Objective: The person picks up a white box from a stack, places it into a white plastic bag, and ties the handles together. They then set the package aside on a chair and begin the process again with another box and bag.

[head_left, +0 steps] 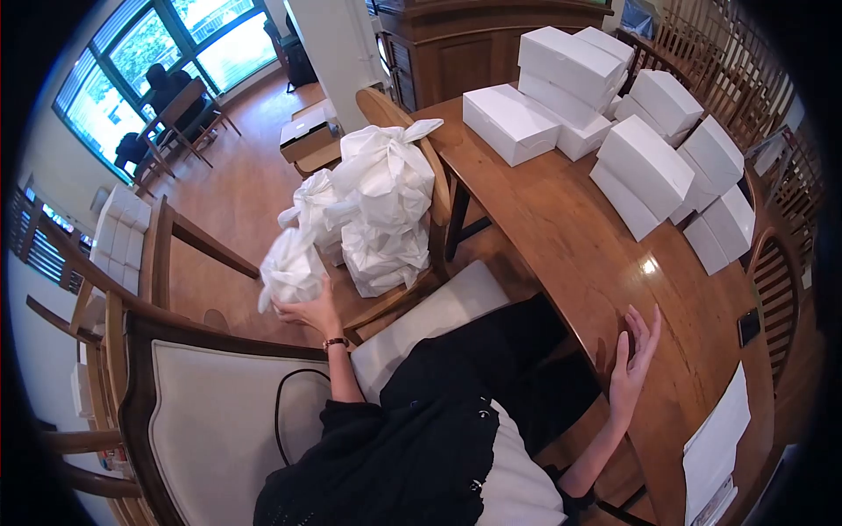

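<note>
At the left, my left hand (309, 311), with a bracelet or watch on its wrist, is closed on a knotted white bag (292, 270). This bag is beside a heap of similar tied white bags (386, 188) piled on a wooden chair. My right hand (633, 358) is raised at the near edge of the wooden table (561, 219), fingers spread, holding nothing. White cardboard boxes (645, 171), several of them stacked, stand on the far part of that table.
A flat white stack (719, 438) and a black phone (747, 327) lie on the table's right side. An upholstered chair back (224, 412) rises at the left. More white boxes (120, 232) stand by the wall. A person (167, 88) sits near the windows.
</note>
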Available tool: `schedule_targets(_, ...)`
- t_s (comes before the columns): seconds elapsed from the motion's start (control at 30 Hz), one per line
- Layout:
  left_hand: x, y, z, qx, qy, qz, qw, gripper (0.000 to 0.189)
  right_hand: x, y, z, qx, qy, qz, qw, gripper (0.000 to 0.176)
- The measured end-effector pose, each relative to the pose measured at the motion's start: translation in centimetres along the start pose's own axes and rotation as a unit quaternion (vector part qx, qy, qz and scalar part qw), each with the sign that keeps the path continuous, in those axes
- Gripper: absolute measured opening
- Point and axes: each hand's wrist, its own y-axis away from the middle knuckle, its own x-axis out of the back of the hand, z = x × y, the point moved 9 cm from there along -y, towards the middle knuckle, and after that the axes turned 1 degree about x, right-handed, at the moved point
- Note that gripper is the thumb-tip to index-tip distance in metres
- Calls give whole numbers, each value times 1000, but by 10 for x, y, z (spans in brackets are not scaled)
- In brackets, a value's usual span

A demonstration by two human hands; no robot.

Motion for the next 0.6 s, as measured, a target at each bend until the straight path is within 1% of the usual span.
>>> schedule_targets(0.1,-11,28,-23,24,5,-27,999,120,-1,0,-1,1,-2,1,1000,59)
schedule_targets(0.23,-23,57,-52,6,-38,-41,998,121,-2,0,-2,-4,3,3,1000,59)
schedule_targets(0.33,-40,83,-77,20,-69,-120,990,123,-2,1,-4,-9,12,3,1000,59)
schedule_targets(0.37,-47,91,-84,4,-89,-149,985,124,-2,1,-4,-9,11,2,1000,59)
schedule_targets(0.47,-56,103,-103,35,-114,-154,981,128,-2,0,-2,-8,7,2,1000,59)
schedule_targets(0.6,-65,101,-108,68,-113,-171,977,133,-3,0,-3,-9,14,1,1000,59)
